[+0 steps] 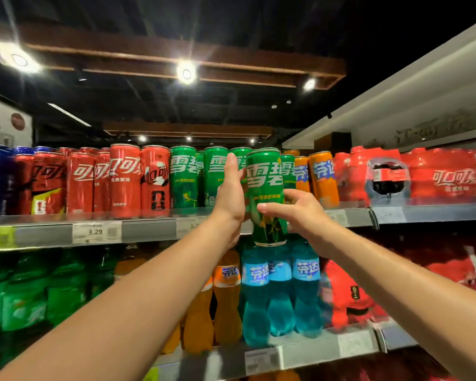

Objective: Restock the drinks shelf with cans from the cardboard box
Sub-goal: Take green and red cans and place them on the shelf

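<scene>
R hand point(300, 215) grips green can point(264, 174), thumb across its front, just before top shelf point(149, 229) edge. L hand point(230, 193) flat, fingers straight, against can's left side.

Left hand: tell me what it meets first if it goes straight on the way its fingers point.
Most likely the green cans standing on the shelf, just beyond the straight fingers of the left hand, though depth is unclear. The held green can lies beside the palm, not ahead.

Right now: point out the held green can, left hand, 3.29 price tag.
green can point(264, 174), head view, white logo.
left hand point(230, 196), head view, back of hand.
3.29 price tag point(96, 232), head view, printed number.
</scene>
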Demonstrator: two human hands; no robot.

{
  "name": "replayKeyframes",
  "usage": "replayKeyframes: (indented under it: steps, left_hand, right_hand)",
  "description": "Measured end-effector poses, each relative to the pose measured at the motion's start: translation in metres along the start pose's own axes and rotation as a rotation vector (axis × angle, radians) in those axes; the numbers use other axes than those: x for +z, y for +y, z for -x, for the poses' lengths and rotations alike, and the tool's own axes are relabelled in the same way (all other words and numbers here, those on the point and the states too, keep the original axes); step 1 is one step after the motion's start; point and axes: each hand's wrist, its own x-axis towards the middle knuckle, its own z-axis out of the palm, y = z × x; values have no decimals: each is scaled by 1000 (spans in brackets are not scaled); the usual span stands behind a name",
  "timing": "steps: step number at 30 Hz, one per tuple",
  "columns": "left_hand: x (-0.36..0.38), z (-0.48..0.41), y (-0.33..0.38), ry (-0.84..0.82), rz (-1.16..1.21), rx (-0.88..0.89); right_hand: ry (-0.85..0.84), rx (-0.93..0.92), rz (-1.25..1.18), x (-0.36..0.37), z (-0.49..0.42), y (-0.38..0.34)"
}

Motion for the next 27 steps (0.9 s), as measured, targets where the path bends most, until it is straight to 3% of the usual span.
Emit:
replayKeyframes:
  steps: [9,17,27]
  left_hand:
    - [20,-14,-17,-80,-52,-122]
    - [32,-34,-29,-177,-57,-109]
    - [73,-59,-44,-96,-67,-35]
  right_hand:
    - [68,-18,-39,-34,-21,4]
    - [138,-42,23,-56,-47,-3]
    - [138,-33,56,-93,-78,15]
